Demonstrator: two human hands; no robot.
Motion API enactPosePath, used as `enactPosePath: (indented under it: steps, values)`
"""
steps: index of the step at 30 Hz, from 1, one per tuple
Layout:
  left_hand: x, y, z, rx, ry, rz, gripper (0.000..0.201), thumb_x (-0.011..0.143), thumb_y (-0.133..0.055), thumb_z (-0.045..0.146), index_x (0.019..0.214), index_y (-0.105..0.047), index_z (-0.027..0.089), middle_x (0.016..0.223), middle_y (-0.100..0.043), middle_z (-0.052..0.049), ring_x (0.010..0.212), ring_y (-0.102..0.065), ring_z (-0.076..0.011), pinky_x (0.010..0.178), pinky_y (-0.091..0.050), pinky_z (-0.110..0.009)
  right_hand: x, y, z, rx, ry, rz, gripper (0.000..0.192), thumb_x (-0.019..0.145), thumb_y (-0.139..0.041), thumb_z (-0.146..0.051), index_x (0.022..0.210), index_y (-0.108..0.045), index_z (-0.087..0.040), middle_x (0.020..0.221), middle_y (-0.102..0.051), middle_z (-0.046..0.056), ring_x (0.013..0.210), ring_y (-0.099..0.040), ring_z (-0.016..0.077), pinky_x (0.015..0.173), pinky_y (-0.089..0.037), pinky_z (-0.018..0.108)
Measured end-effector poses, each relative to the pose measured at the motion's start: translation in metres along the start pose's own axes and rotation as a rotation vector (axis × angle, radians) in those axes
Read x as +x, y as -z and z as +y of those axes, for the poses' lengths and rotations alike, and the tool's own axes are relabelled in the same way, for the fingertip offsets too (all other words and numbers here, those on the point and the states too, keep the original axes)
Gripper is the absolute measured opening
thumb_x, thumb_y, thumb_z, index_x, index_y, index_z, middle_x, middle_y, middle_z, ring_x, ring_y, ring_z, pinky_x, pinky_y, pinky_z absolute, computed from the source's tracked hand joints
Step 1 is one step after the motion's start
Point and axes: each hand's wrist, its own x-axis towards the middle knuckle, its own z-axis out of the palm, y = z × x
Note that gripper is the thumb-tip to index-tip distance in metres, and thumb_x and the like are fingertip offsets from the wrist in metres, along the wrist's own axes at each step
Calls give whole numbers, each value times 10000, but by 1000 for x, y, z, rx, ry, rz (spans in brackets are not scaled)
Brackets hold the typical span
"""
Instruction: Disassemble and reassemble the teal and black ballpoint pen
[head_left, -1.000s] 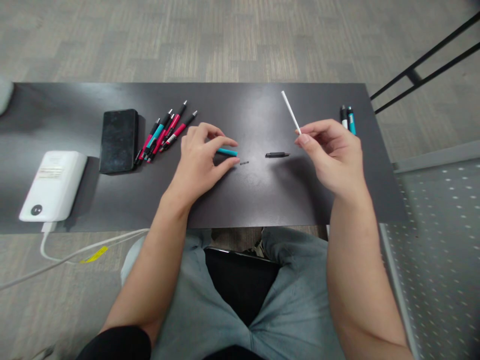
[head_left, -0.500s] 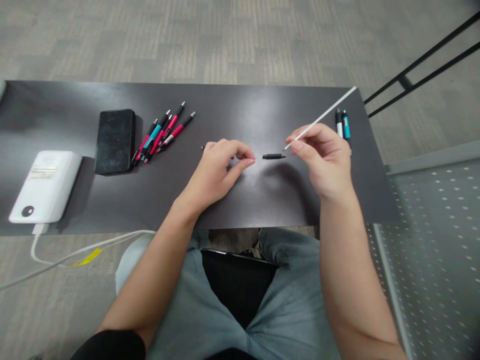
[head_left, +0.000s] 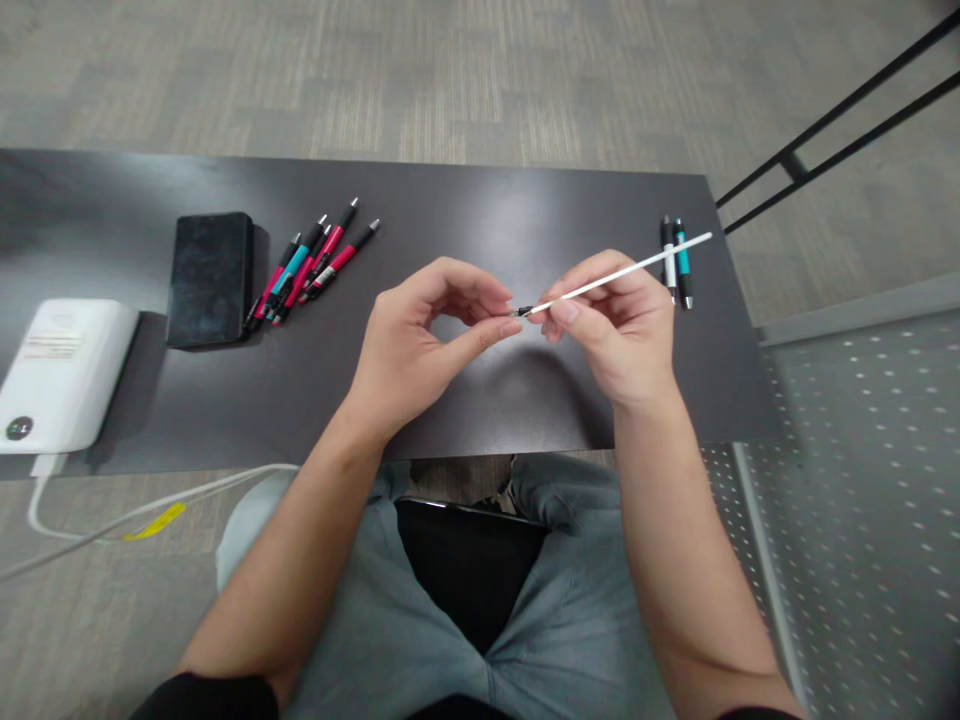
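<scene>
My right hand [head_left: 616, 335] pinches a thin white pen refill [head_left: 637, 268] that slants up to the right over the dark table [head_left: 480, 205]. My left hand [head_left: 416, 345] faces it, thumb and forefinger closed on a tiny dark spring [head_left: 522, 311] at the refill's lower tip. Both hands hover just above the middle of the table. The teal pen barrel and the black tip piece are hidden by the hands.
Several red and teal pens [head_left: 311, 262] lie at the back left beside a black phone [head_left: 208, 278]. A white power bank [head_left: 56, 370] with a cable [head_left: 150, 505] sits far left. Two pens [head_left: 675, 262] lie at the right edge. A perforated grey surface [head_left: 862, 480] adjoins the table.
My left hand left the teal barrel, picked up the spring and rose. My right hand swung the refill from pointing up-left to up-right and brought its tip to the left fingers.
</scene>
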Motion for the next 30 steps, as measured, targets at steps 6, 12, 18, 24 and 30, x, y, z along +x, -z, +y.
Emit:
enactPosePath:
  steps: [6, 12, 18, 24, 30]
  values:
    - [-1, 1, -1, -17, -37, -1, 632, 1085, -913, 975, 1173, -870, 350, 1135, -918, -44, 1096, -898, -316, 1015, -798, -609, -2, -2, -4, -24, -23, 15, 312, 1032, -1125, -571, 1074, -898, -361, 993, -911, 28, 761, -807, 259, 738, -772, 488]
    - [-1, 1, 1, 47, 2, -18, 631, 1093, -912, 968, 1191, -871, 345, 1141, -917, -59, 1168, -907, -338, 1008, -810, -592, -4, 5, -3, -73, -22, 52, 350, 1021, -1119, -626, 1084, -891, -368, 1005, -914, 32, 773, -810, 278, 727, -777, 502]
    - [-2, 0, 2, -77, -81, 13, 520, 1108, -998, 829, 1127, -884, 322, 1099, -898, -36, 1019, -883, -274, 967, -787, -543, -5, -1, -5, -72, 12, -31, 230, 1028, -1140, -484, 1111, -965, -361, 1001, -916, -14, 723, -782, 204, 728, -743, 413]
    - [0, -5, -15, -117, -177, 28, 515, 1077, -1030, 835, 1123, -919, 334, 1059, -903, -24, 947, -867, -265, 895, -774, -504, -2, -4, -4, -195, 9, -66, 312, 1021, -1130, -603, 1080, -966, -344, 936, -844, -9, 697, -676, 185, 666, -626, 378]
    - [10, -4, -38, -150, -326, 20, 494, 1025, -1117, 760, 1191, -940, 331, 1045, -925, -5, 862, -826, -227, 790, -730, -432, 2, -1, -1, -161, 23, -141, 360, 1126, -1011, -682, 1084, -1008, -324, 959, -891, 23, 646, -698, 173, 620, -647, 364]
